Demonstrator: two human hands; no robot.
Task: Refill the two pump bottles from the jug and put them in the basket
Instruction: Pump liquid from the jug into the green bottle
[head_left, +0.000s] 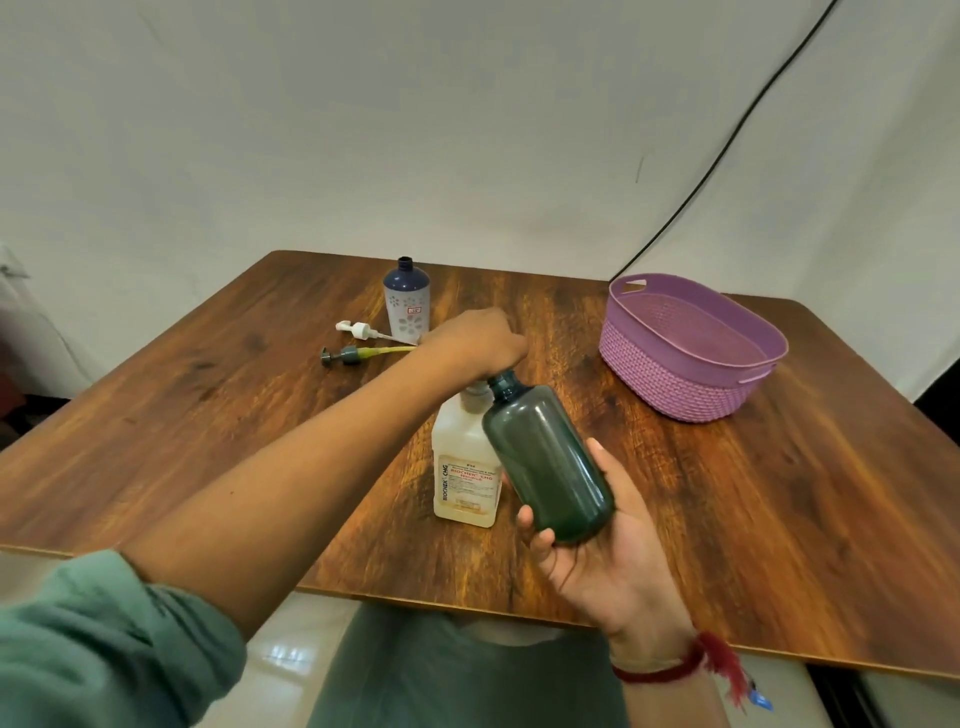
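Note:
My right hand (597, 551) grips a dark green bottle (548, 457) with its pump off, tilted so its open neck leans toward the jug. The pale square jug (465, 467) with a red-lettered label stands upright mid-table. My left hand (475, 340) is closed over the jug's top, hiding the cap. A blue-and-white flowered bottle (407, 301), neck open, stands upright at the back. Two pump heads lie beside it: a white one (358, 330) and a grey one with a yellow tube (353, 355). The purple woven basket (691, 376) sits empty at the right.
The wooden table (779, 509) has rounded corners, and its near edge runs just in front of my lap. A black cable (727, 140) hangs down the white backdrop behind the basket.

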